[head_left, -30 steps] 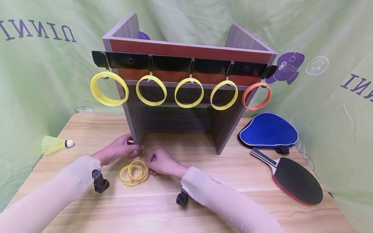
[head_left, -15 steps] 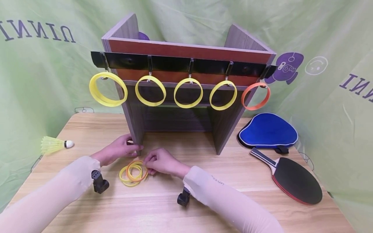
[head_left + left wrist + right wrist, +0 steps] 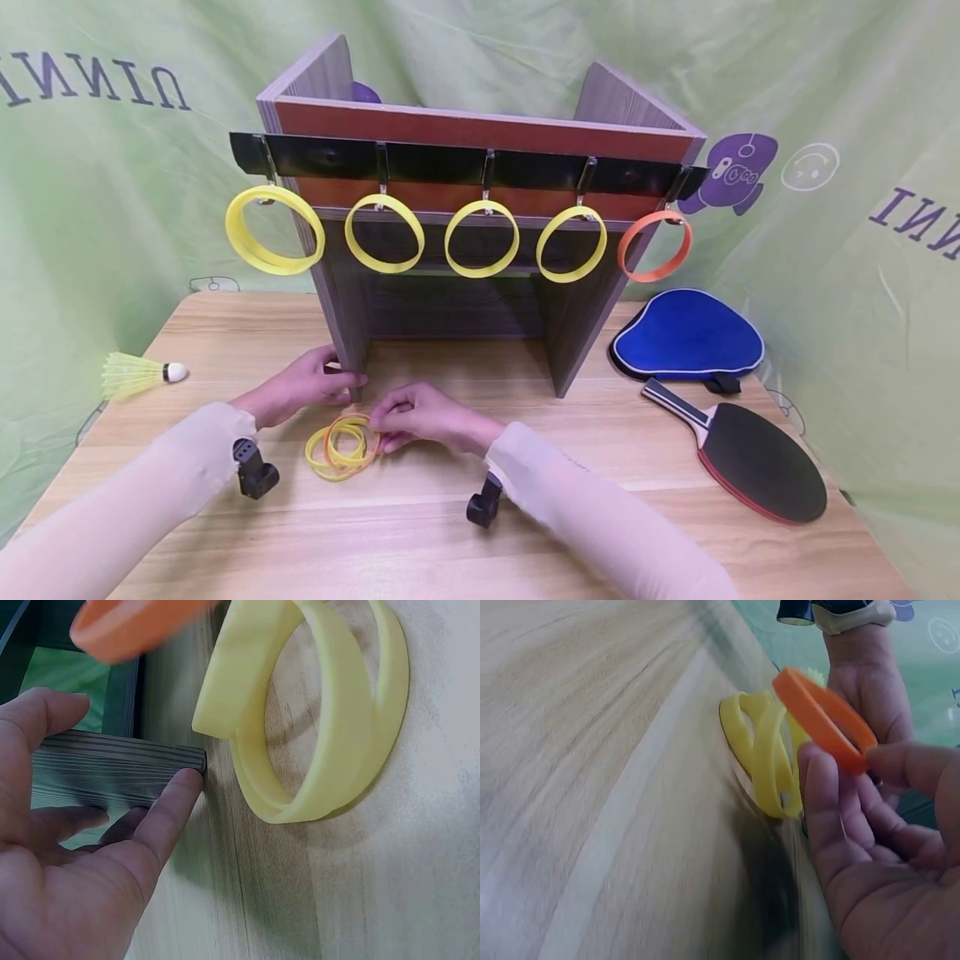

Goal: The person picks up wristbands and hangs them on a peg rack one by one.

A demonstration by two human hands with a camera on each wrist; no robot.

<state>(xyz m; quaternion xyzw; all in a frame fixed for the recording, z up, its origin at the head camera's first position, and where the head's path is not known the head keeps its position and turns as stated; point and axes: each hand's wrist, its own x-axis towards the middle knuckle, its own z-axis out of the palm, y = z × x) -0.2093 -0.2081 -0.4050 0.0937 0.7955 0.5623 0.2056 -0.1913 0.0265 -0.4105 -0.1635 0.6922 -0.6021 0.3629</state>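
Between thumb and fingertip, my right hand (image 3: 427, 412) pinches an orange ring (image 3: 810, 712), a flat rubbery band like a wristband. It is tilted above the yellow rings (image 3: 352, 750), which lie overlapping on the table in front of the left panel. My left hand (image 3: 315, 379) grips the bottom front of the grey wooden stand's side panel (image 3: 339, 333). In the left wrist view its thumb is on one side of the panel, its index fingertip at the front edge, and other fingers on the opposite side, partly hidden.
Along the stand's black strip (image 3: 435, 167), several yellow rings (image 3: 235, 237) and one orange ring hang from hooks. A shuttlecock (image 3: 135, 375) lies at left. On the right are a blue paddle case (image 3: 690, 333) and a table tennis paddle (image 3: 761, 462).
My right hand has turned and shifted slightly right, raising the orange ring into a tilt off the yellow ones. The left hand keeps its grip on the panel.
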